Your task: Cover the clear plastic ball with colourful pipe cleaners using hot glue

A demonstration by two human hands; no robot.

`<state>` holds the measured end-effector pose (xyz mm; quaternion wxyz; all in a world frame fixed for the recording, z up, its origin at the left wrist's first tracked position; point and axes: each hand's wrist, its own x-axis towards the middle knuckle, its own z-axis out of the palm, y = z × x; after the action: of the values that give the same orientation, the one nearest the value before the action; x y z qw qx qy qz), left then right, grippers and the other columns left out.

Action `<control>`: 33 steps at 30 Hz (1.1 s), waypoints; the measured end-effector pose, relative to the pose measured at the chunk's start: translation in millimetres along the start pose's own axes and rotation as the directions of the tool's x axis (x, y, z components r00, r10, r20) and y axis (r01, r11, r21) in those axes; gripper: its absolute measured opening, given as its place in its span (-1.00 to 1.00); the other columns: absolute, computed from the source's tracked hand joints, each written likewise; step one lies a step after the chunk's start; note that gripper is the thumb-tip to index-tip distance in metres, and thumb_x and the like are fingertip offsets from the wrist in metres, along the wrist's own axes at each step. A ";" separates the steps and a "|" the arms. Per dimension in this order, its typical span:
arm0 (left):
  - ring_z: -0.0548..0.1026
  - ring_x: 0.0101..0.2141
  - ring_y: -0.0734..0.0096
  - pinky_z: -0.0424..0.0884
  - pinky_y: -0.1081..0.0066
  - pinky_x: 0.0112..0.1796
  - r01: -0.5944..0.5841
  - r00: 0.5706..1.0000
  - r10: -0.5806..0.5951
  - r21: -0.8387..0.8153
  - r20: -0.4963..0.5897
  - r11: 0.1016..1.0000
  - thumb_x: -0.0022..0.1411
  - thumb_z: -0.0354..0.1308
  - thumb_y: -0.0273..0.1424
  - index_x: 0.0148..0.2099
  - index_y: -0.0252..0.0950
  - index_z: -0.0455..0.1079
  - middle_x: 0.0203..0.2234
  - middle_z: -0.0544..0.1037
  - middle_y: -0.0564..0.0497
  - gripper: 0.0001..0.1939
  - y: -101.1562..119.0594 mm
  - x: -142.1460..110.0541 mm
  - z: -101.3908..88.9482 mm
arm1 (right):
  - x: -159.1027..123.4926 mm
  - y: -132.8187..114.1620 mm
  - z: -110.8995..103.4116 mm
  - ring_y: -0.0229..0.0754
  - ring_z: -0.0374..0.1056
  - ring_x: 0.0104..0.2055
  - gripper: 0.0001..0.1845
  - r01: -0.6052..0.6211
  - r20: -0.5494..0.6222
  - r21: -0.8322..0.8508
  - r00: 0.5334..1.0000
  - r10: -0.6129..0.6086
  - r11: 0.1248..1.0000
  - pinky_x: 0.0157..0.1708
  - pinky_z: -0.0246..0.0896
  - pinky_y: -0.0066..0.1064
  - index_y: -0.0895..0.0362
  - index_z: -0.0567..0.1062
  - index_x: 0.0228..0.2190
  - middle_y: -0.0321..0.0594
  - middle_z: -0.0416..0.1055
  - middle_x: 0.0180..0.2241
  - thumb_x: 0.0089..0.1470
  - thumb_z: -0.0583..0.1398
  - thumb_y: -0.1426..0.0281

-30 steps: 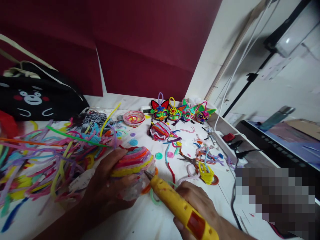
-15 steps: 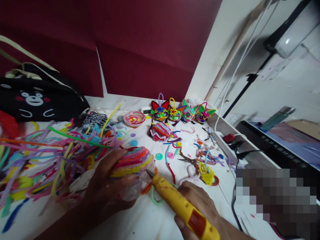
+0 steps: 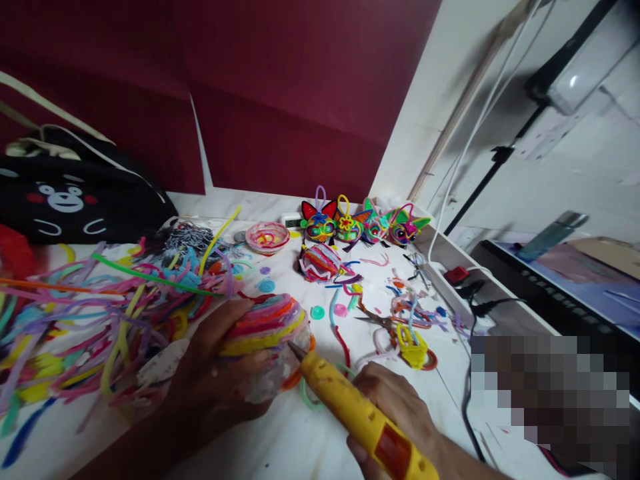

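Observation:
My left hand [image 3: 207,360] is wrapped around a ball [image 3: 267,327] whose upper part is covered in rows of pink, orange, yellow and blue pipe cleaner. The ball's lower side is bare and whitish, half see-through. In my right hand [image 3: 400,407] is a yellow glue gun [image 3: 345,400] with a red part on its body. Its dark pointed nozzle meets the ball just below the yellow row, at or very near the surface. An orange strip of pipe cleaner curls at the ball's right side, partly hidden by the glue gun.
Loose pipe cleaners [image 3: 75,333] heap up on the left beside a black bag [image 3: 65,193]. Several finished cat-eared ornaments [image 3: 320,223] line the back, near a striped bowl [image 3: 267,239] and a striped ball [image 3: 323,262]. Scissors [image 3: 377,321] lie at right, near a power strip [image 3: 453,283].
The glue gun's nozzle has shifted slightly left along the ball. My left hand keeps the same hold, and the view has drifted very little.

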<state>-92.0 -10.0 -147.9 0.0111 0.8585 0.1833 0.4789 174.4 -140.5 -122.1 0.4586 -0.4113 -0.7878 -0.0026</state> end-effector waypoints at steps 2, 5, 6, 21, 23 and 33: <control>0.31 0.40 -0.09 0.50 -0.10 0.25 -0.003 1.000 0.003 0.007 0.005 1.000 0.13 0.47 -0.36 0.08 -0.01 0.46 0.51 0.15 0.01 -0.52 -0.5 1.2 -0.5 | -0.6 0.2 0.0 -0.18 0.37 -0.50 -0.77 -0.012 -0.026 0.005 1.000 0.013 1.000 -0.52 0.28 -0.36 0.06 0.38 -0.18 -0.30 0.38 -0.48 0.48 0.00 0.25; 0.32 0.40 -0.11 0.46 -0.13 0.28 -0.013 1.000 0.013 0.008 0.000 1.000 0.13 0.46 -0.38 0.08 -0.01 0.46 0.51 0.14 0.01 -0.52 -2.1 2.0 -1.4 | -0.1 0.4 -1.0 -0.17 0.37 -0.51 -0.70 -0.031 -0.033 -0.016 0.999 0.031 0.999 -0.53 0.27 -0.36 0.05 0.36 -0.19 -0.31 0.37 -0.48 0.51 -0.03 0.17; 0.32 0.39 -0.12 0.47 -0.13 0.27 -0.020 1.000 0.020 0.010 0.002 1.000 0.11 0.47 -0.39 0.08 -0.01 0.46 0.51 0.14 0.01 -0.50 -2.8 1.9 -1.8 | 0.2 0.5 -1.6 -0.17 0.38 -0.50 -0.71 -0.027 -0.019 -0.022 0.999 0.026 0.999 -0.53 0.28 -0.36 0.04 0.36 -0.19 -0.31 0.37 -0.47 0.51 -0.02 0.17; 0.32 0.39 -0.07 0.47 -0.07 0.26 0.019 1.000 -0.019 -0.018 -0.018 1.000 0.09 0.44 -0.43 0.10 0.00 0.45 0.51 0.15 0.04 -0.47 -0.8 -0.9 0.4 | 0.1 1.0 0.0 -0.15 0.38 -0.49 -0.74 -0.006 -0.038 -0.047 0.999 0.005 0.999 -0.51 0.31 -0.31 0.06 0.38 -0.16 -0.30 0.38 -0.48 0.50 -0.01 0.21; 0.33 0.38 -0.08 0.50 -0.10 0.24 0.017 1.000 -0.017 0.002 -0.014 1.000 0.09 0.45 -0.42 0.10 0.03 0.45 0.51 0.15 0.05 -0.46 -0.1 -0.6 0.4 | 1.1 -0.5 -1.4 -0.16 0.36 -0.49 -0.78 -0.013 -0.024 -0.037 1.000 0.012 0.999 -0.53 0.29 -0.32 0.05 0.37 -0.18 -0.31 0.36 -0.48 0.47 0.04 0.21; 0.29 0.40 -0.16 0.45 -0.20 0.29 -0.054 0.997 0.051 0.052 0.055 0.997 0.07 0.44 -0.44 0.15 -0.02 0.42 0.54 0.06 0.00 -0.41 -3.6 0.8 -7.7 | -4.4 3.4 1.0 -0.14 0.38 -0.49 -0.89 -0.022 -0.020 -0.038 1.000 0.021 0.999 -0.50 0.30 -0.33 0.03 0.36 -0.16 -0.32 0.40 -0.47 0.39 0.09 0.28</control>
<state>-99.1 -7.6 -143.8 -0.0195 0.8755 0.1728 0.4509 176.9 -140.8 -127.1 0.4582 -0.4284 -0.7786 -0.0168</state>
